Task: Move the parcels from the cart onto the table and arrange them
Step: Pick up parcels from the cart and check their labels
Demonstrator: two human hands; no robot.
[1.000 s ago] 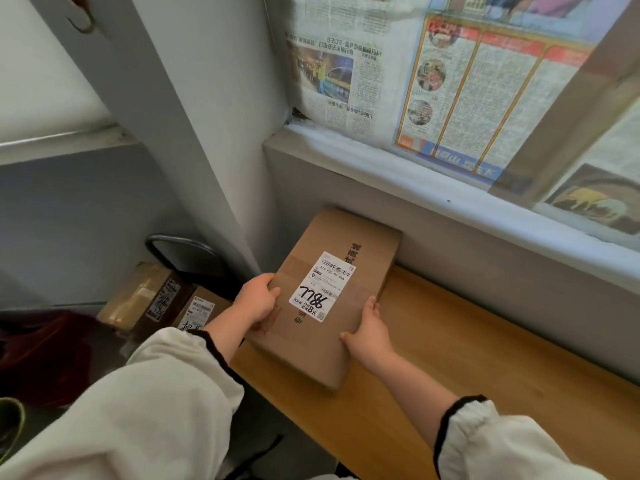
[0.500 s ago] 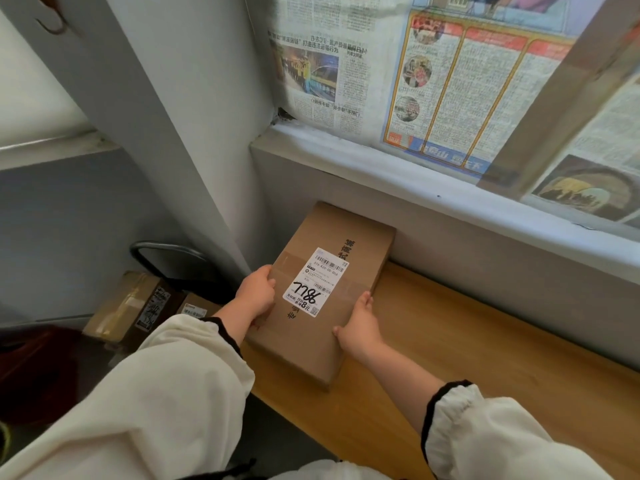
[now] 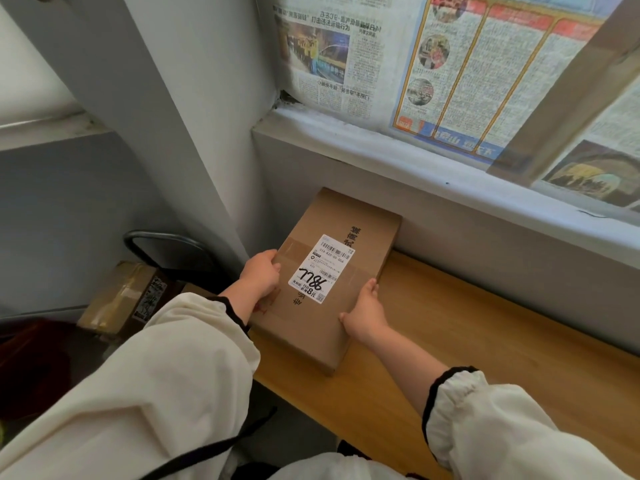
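A flat brown cardboard parcel (image 3: 346, 237) with a white shipping label lies on the left end of the wooden table (image 3: 485, 334), its far end against the grey wall under the window. My left hand (image 3: 259, 275) grips its left edge, fingers curled over the top. Against the parcel's right edge, my right hand (image 3: 363, 313) presses with straight fingers. To the left and lower down, another taped brown parcel (image 3: 121, 299) sits on the cart, next to the cart's black handle (image 3: 162, 244).
A white pillar (image 3: 166, 116) stands just left of the table's end. A window ledge (image 3: 450, 168) juts out above the table, with newspaper (image 3: 450, 64) covering the glass. The tabletop stretches to the right of the parcel. A dark red object (image 3: 31, 362) lies at far left.
Both hands have slid the parcel farther back until it sits against the wall. The view has shifted slightly, so less of the cart shows.
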